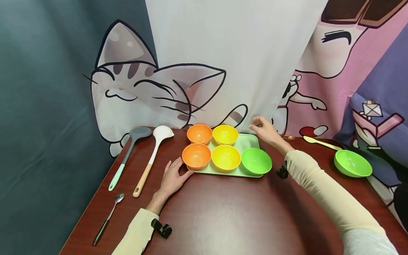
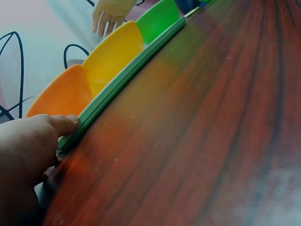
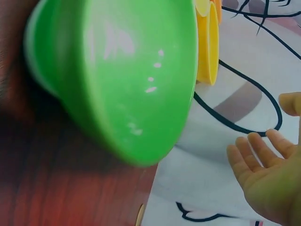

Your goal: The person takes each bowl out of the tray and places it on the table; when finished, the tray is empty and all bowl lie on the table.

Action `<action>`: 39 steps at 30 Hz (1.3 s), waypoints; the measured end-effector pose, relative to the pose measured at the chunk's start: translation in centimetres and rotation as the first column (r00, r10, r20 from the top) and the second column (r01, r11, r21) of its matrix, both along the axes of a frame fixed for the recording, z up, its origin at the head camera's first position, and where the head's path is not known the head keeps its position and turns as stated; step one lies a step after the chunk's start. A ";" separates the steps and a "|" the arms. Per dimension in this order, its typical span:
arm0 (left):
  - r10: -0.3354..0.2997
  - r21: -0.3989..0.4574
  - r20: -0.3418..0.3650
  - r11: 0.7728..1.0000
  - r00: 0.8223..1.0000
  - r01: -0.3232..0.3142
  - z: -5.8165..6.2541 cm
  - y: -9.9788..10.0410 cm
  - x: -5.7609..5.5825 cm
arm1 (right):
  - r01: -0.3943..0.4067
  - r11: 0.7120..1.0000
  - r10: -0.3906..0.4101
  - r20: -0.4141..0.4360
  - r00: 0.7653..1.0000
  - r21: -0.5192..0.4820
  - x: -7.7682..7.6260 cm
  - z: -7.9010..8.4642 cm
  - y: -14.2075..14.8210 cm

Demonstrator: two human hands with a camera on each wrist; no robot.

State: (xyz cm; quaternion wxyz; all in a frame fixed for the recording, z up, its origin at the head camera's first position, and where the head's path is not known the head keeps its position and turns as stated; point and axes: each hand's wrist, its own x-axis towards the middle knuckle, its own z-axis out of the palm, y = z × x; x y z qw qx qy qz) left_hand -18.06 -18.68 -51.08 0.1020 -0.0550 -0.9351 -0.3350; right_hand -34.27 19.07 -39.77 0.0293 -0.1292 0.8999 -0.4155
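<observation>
A pale green tray [image 1: 249, 141] bears two orange bowls, the rear one [image 1: 199, 134] and the front one [image 1: 196, 156]. Beside them are two yellow bowls, rear [image 1: 225, 134] and front [image 1: 226, 157], and a green bowl [image 1: 256, 161] at the front right. My left hand [image 1: 172, 180] holds the tray's front left corner, its thumb on the front rim and fingers along the left side, near the orange bowl. Loosely bent and holding nothing, my right hand [image 1: 266, 131] hovers above the tray's back right; the right wrist view shows its fingers [image 3: 263, 162] apart from the green bowl.
On the left lie a grey slotted turner [image 1: 140, 132], a white ladle [image 1: 162, 132] and a metal spoon [image 1: 109, 216]. To the right are another green bowl [image 1: 352, 163], a pale yellow knife-like utensil [image 1: 322, 142] and a small golden item [image 1: 290, 138]. A printed curtain [image 1: 239, 53] hangs behind the table.
</observation>
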 end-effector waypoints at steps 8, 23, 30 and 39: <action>-0.003 0.001 0.002 1.000 1.000 0.003 0.3 -0.1 0.0 | -0.038 0.999 0.038 0.033 0.999 -0.001 -1.3 -0.6 -2.9; -0.018 -0.022 0.009 1.000 1.000 0.018 0.2 0.4 -0.4 | -0.163 0.975 0.124 0.236 0.964 0.152 -3.1 -1.7 -6.1; 0.003 -0.004 0.003 1.000 1.000 -0.003 0.1 0.2 -0.1 | -0.143 0.975 0.100 0.234 0.967 0.172 -3.5 -2.2 -8.2; -0.004 -0.007 0.009 1.000 1.000 0.004 0.0 0.1 -0.3 | -0.066 0.997 0.047 0.328 0.944 0.046 -3.3 -2.9 -7.4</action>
